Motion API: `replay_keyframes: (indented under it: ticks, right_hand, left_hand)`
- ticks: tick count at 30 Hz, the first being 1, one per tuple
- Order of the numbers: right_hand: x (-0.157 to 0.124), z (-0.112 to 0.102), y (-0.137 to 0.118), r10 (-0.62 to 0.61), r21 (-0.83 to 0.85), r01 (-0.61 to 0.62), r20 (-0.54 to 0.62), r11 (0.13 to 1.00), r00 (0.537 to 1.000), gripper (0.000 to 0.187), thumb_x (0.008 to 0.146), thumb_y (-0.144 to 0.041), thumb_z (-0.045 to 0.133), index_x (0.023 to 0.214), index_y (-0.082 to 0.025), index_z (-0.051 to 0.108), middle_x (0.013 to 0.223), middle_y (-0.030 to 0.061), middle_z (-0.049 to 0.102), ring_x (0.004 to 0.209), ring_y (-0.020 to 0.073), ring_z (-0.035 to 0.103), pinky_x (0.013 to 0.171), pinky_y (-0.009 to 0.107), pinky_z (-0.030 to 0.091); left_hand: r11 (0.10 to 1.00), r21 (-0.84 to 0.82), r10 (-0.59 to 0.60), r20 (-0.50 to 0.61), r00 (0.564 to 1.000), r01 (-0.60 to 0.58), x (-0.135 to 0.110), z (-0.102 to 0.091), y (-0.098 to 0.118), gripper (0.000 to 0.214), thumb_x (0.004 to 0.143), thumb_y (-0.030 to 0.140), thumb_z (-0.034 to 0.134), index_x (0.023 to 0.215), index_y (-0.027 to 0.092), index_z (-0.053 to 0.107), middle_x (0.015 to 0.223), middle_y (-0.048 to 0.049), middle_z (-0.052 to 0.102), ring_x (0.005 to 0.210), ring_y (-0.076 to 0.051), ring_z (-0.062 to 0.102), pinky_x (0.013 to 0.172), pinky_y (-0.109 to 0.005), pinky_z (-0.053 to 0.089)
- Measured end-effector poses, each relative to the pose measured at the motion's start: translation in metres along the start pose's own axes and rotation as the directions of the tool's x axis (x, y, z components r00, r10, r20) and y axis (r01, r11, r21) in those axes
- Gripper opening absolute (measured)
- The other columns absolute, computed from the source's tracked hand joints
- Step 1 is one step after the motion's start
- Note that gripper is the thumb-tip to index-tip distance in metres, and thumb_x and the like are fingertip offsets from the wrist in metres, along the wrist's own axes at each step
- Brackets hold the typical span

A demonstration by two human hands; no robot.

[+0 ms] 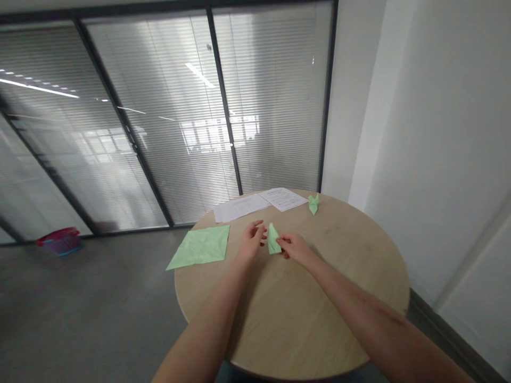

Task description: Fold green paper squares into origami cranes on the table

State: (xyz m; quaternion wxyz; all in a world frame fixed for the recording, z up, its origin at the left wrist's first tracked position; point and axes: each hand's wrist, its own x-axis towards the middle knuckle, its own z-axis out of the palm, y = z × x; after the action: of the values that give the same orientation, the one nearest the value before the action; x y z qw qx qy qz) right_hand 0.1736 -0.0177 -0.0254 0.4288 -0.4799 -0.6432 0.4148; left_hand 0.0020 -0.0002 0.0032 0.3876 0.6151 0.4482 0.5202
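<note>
Over the middle of the round wooden table (319, 319), my right hand (294, 248) pinches the lower right edge of a small folded piece of green paper (273, 239). This paper is narrow at the top and wider at the bottom. My left hand (252, 238) is just left of it, fingers apart and slightly curled, holding nothing. To the left of that hand lies a larger, creased sheet of green paper (205, 244), one corner reaching past the table's edge. A small green origami figure with two points (313, 204) rests at the far right of the table.
Printed white sheets (244, 206) lie along the table's far edge. Behind stands a glass partition with blinds (275, 106), and a white wall (447, 159) rises at the right. A red and blue basket (60, 242) sits on the grey floor at the left.
</note>
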Motion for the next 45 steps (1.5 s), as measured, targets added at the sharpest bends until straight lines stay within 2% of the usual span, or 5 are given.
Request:
replay_keyframes:
  ticks: [7,11,16,36,45]
  right_hand:
    - [0.0021,-0.005,0.0012,0.082,0.19,-0.06,-0.113,0.98,0.99,0.029,0.086,-0.041,0.053,0.09,-0.015,0.066,0.083,0.0076,0.068,0.061,0.012,0.06,0.048,0.019,0.044]
    - [0.0016,-0.005,0.0016,0.098,0.281,-0.058,-0.129,0.958,0.987,0.029,0.087,-0.04,0.053,0.094,-0.015,0.065,0.089,0.0087,0.068,0.064,0.0122,0.061,0.051,0.02,0.048]
    - [-0.0009,-0.0036,-0.0044,0.092,0.308,-0.052,-0.116,0.95,0.989,0.028,0.088,-0.038,0.054,0.099,-0.015,0.064,0.092,0.0091,0.068,0.064,0.0121,0.062,0.051,0.02,0.05]
    - [-0.0008,-0.0031,-0.0056,0.095,0.405,-0.058,-0.072,0.912,0.993,0.035,0.089,-0.042,0.053,0.113,-0.019,0.063,0.107,0.0103,0.068,0.07,0.0137,0.064,0.052,0.021,0.051]
    - [-0.0015,-0.0022,-0.0077,0.106,0.499,-0.049,-0.086,0.865,0.991,0.036,0.089,-0.045,0.051,0.112,-0.019,0.062,0.109,0.0101,0.068,0.07,0.0148,0.065,0.053,0.025,0.053]
  left_hand:
    - [0.992,0.072,0.094,0.122,0.988,-0.103,-0.0029,0.0014,0.0012,0.051,0.083,0.038,0.062,0.13,0.018,0.056,0.113,-0.013,0.065,0.083,-0.018,0.065,0.059,-0.025,0.053]
    - [0.991,0.052,0.115,0.19,0.975,-0.127,-0.0053,0.0036,0.0016,0.047,0.08,0.031,0.066,0.126,0.018,0.06,0.122,-0.0142,0.063,0.081,-0.016,0.065,0.059,-0.024,0.053]
    - [0.989,0.049,0.125,0.244,0.962,-0.141,-0.004,0.0042,-0.0003,0.047,0.078,0.025,0.066,0.125,0.018,0.061,0.12,-0.0133,0.065,0.082,-0.017,0.065,0.058,-0.024,0.053]
    - [0.994,0.023,0.099,0.214,0.972,-0.107,-0.0031,0.004,-0.0003,0.051,0.077,0.018,0.063,0.128,0.016,0.056,0.116,-0.0132,0.064,0.076,-0.015,0.065,0.06,-0.026,0.055]
    - [0.992,0.036,0.111,0.212,0.971,-0.121,-0.002,0.0038,-0.0013,0.042,0.076,0.014,0.062,0.118,0.016,0.061,0.12,-0.0118,0.065,0.076,-0.014,0.066,0.059,-0.024,0.055]
